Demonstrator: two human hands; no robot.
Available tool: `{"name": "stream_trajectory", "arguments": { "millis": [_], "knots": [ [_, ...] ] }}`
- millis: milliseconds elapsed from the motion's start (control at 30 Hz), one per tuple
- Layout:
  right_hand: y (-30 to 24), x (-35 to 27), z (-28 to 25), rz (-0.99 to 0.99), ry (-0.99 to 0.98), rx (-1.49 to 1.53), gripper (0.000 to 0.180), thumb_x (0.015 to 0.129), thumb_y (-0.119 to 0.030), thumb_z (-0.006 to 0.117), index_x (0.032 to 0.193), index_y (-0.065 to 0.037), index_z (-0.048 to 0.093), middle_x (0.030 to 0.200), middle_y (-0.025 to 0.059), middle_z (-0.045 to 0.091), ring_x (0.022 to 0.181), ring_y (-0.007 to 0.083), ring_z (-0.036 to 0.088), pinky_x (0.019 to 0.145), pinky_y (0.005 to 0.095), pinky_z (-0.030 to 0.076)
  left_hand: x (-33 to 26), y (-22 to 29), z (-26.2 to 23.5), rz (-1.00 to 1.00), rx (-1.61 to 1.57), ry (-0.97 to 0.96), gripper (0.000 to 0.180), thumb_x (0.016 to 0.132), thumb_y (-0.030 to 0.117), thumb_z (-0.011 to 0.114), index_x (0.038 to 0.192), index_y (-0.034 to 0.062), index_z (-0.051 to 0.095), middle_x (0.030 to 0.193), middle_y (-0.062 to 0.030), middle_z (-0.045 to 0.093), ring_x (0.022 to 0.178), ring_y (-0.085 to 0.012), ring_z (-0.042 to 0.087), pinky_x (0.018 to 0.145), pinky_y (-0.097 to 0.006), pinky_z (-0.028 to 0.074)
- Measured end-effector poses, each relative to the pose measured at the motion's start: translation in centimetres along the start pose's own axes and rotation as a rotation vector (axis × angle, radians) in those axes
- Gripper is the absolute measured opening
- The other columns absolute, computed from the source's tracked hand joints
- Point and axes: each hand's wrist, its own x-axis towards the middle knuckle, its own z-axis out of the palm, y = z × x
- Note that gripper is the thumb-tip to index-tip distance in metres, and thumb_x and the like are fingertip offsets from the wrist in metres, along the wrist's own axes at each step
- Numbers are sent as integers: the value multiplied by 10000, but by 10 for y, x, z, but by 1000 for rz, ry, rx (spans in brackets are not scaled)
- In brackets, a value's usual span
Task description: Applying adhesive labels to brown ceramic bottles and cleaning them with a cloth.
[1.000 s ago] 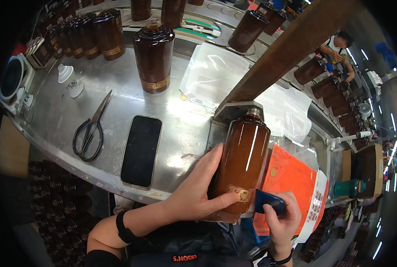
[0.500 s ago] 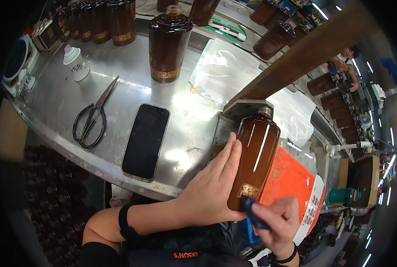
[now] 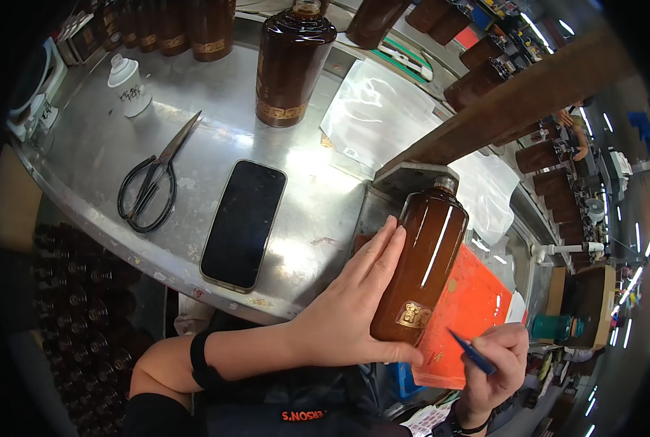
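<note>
My left hand [image 3: 347, 313] holds a brown glass bottle [image 3: 430, 255], its fingers flat along the side and the thumb round the base. The bottle lies slanted, its clear neck against a metal plate [image 3: 416, 175] at the foot of a brown post. Low on the bottle's face sits a small gold label [image 3: 414, 314]. Right of the base, my right hand [image 3: 494, 371] is closed on a slim blue tool with a dark pointed tip, which looks like tweezers [image 3: 476, 357]. Its tip is apart from the bottle.
Left on the metal table [image 3: 194, 156] lie a black phone [image 3: 243, 226] and scissors [image 3: 152, 183], near a white squeeze bottle [image 3: 131, 86]. Another brown bottle [image 3: 290, 69] stands behind. Clear sheets [image 3: 379, 113] lie beyond, an orange sheet [image 3: 465, 313] by my right hand.
My right hand has drawn away from the bottle's label to the right, uncovering it. The blue tool has turned, its tip now pointing up and left. My left hand keeps its hold.
</note>
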Motion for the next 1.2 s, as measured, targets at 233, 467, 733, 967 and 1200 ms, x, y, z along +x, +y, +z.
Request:
{"name": "stream_trajectory", "arguments": {
  "millis": [233, 467, 733, 967, 1200],
  "knots": [
    [11, -13, 9, 106, 50, 61, 309, 716, 11, 805, 999, -78, 720, 838, 54, 558, 771, 194, 535, 641, 285, 416, 0, -3, 2, -55, -136, -24, 931, 959, 311, 640, 1570, -54, 39, 1628, -305, 41, 1521, -415, 114, 1219, -448, 153],
    [13, -14, 13, 93, 28, 41, 305, 720, 20, 798, 996, -81, 716, 868, 59, 585, 790, 201, 545, 672, 292, 435, 1, -3, 1, -47, -134, -26, 951, 933, 289, 664, 1570, -55, 46, 1627, -304, 53, 1519, -416, 127, 1215, -449, 168],
    [5, -2, 16, 4, -166, -8, 432, 610, 0, 767, 1028, -110, 766, 917, 69, 648, 852, 246, 608, 713, 334, 491, 0, -7, -4, 11, -48, -40, 1032, 902, 407, 686, 1564, -67, 51, 1611, -338, 38, 1499, -462, 160, 1196, -457, 233],
    [5, 9, 15, -168, -275, -49, 486, 601, -30, 715, 1078, -104, 765, 917, 70, 643, 840, 250, 607, 702, 348, 484, 2, -9, -8, 21, -90, -79, 1090, 855, 350, 746, 1561, -73, 31, 1613, -334, 14, 1499, -467, 148, 1199, -446, 236],
    [0, 20, 15, -170, -253, -172, 479, 591, -47, 723, 1066, -95, 769, 891, 38, 638, 808, 210, 597, 688, 326, 488, 2, -9, -14, 93, -17, -101, 1273, 726, 481, 846, 1546, -95, 59, 1608, -332, 29, 1495, -460, 165, 1203, -452, 253]
  ]
}}
